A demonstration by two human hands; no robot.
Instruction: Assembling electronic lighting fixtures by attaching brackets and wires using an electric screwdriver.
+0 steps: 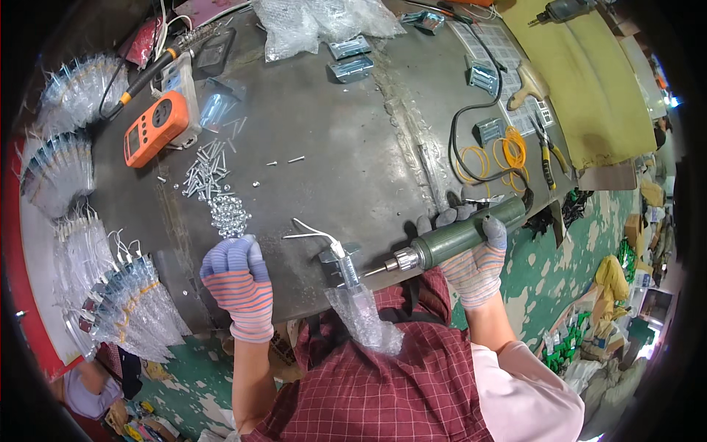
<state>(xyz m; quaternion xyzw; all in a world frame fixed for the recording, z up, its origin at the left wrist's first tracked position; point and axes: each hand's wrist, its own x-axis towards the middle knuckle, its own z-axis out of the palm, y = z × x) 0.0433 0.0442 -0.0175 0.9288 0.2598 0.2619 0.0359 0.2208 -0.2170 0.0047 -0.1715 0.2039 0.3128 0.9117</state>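
Note:
My left hand, in a striped knit glove, reaches the near edge of a pile of small metal nuts. Its fingers are drawn together; whatever is between them is hidden. Beyond the nuts lies a heap of screws. My right hand, gloved too, grips a green power screwdriver lying level, its bit pointing left. By the bit's tip, at the table's front edge, lies a metal bracket carrying a white part with two white wires. Bubble wrap covers its near end and hangs over the edge.
Bubble-wrapped wired pieces are stacked along the left. An orange meter sits at the far left. Loose brackets and bubble wrap are at the back. Pliers, yellow cord and a black cable lie right.

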